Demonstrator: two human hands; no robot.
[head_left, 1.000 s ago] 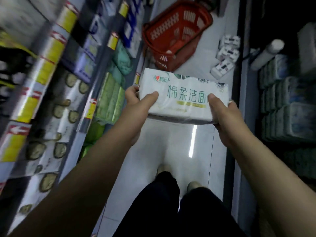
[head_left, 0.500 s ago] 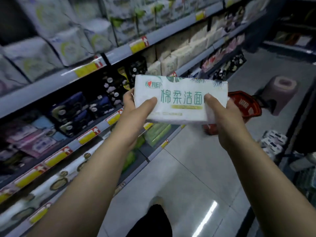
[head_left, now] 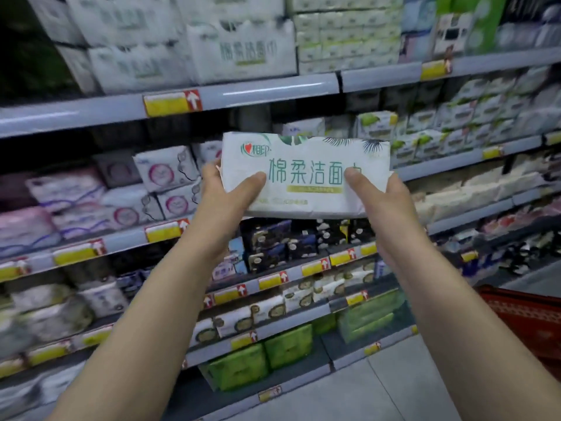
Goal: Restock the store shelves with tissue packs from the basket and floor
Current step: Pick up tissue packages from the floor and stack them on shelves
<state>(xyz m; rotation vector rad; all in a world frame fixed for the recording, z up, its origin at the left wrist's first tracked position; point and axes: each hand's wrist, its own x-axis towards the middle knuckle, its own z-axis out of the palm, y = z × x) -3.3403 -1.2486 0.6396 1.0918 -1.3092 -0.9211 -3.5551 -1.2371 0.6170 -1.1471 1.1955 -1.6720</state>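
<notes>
A person is holding a white tissue pack (head_left: 306, 174) up in front of the store shelves (head_left: 273, 92), gripping it at both ends. The pack is lying with its long axis running left to right across the view, nearly level, and its printed face is turning toward the camera with the green lettering reading upright. It is hanging in the air at the height of the second tier of goods, just under the top shelf rail, and it appears to be clear of the packets behind it, though the blur is making that hard to confirm. The left hand (head_left: 224, 202) is clasping the left end, its thumb (head_left: 252, 183) pressing across the front face while the fingers are curling round behind. The right hand (head_left: 385, 208) is doing the same at the right end, its thumb (head_left: 355, 177) lying over the last printed character. Both bare forearms are reaching up and forward from the bottom corners of the frame, converging on the pack. Similar white packs (head_left: 243, 50) are sitting on the top shelf above, over a yellow price tag (head_left: 171, 103). A red basket (head_left: 528, 317) is showing at the right edge, on the grey floor (head_left: 394, 390).
</notes>
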